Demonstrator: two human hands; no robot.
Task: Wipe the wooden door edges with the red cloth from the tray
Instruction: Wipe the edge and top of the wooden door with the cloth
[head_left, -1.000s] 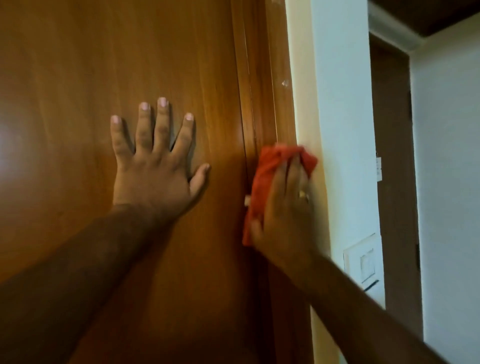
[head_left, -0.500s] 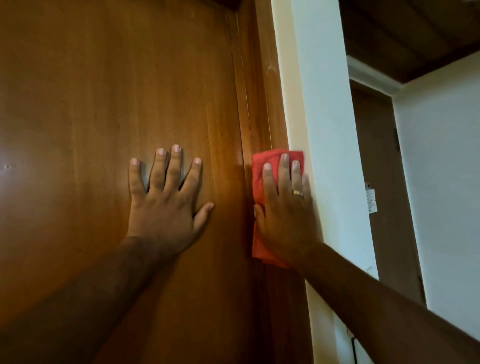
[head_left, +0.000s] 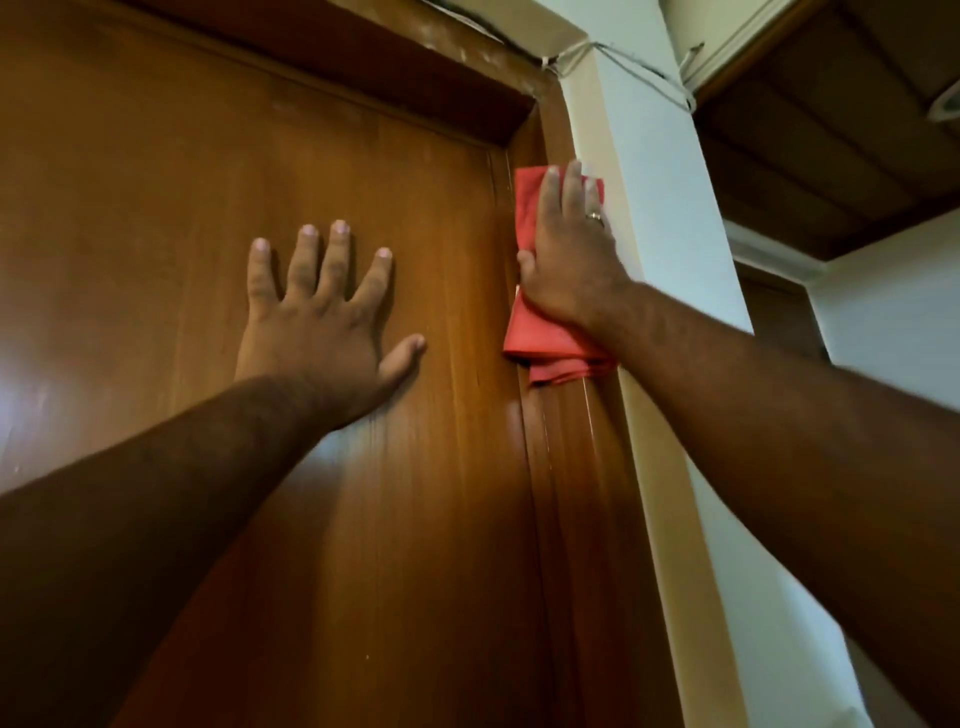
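The wooden door fills the left and middle of the view, shut in its brown frame. My left hand lies flat on the door panel with fingers spread, holding nothing. My right hand presses the folded red cloth flat against the right side of the door frame, a short way below the top corner. The cloth shows above my fingertips and hangs out below my wrist. A ring is on one finger of that hand.
The frame's top rail runs across above the door. A white wall stands right of the frame, with thin cables near its top. Further right are a wooden ceiling and another doorway.
My right hand has slid the red cloth up the right frame edge toward the top corner. The view has tilted upward, bringing the top rail into sight. My left hand stays flat on the door.
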